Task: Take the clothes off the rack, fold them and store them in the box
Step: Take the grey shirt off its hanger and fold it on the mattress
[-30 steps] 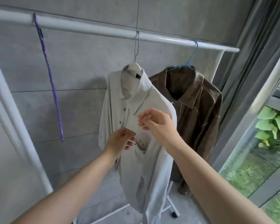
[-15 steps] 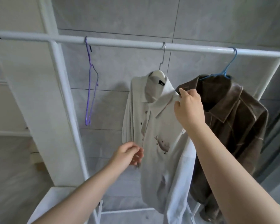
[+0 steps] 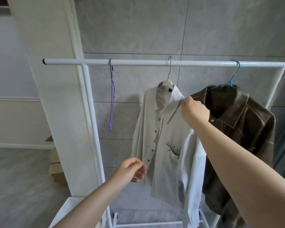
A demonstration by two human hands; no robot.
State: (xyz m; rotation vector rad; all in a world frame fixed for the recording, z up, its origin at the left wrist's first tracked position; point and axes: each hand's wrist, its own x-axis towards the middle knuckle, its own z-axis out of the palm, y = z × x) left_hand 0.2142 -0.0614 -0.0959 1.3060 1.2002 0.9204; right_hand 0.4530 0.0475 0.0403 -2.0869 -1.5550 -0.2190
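Hanging from the white rack [image 3: 138, 62], head view: pale button shirt [image 3: 164, 145] at centre on a metal-hook hanger [image 3: 169, 69], brown jacket [image 3: 247, 129] at 3 o'clock of it on a blue hanger [image 3: 234, 76], empty purple hanger [image 3: 111, 96] at 9 o'clock.

Change: a second ago both hands sat together at the shirt's chest, near the buttons. Now the right hand [image 3: 193, 111] has climbed to the shirt's shoulder, at the seam beside the collar. The left hand [image 3: 132, 168] has dropped to the lower front edge, at 7 o'clock of the shirt. Judgement: button work looks finished; the step in hand is slipping the shirt off its hanger. Nothing folded yet.

Fingers: right fingertips [image 3: 185, 100] pinched closed on the shoulder cloth, hand knuckles toward camera. Left fingers [image 3: 141, 172] loosely curled, half open, at the placket edge; whether they grip cloth or merely brush it, cannot tell.

White box rim [image 3: 64, 209] shows at 7 o'clock, under the left forearm; inside not visible.
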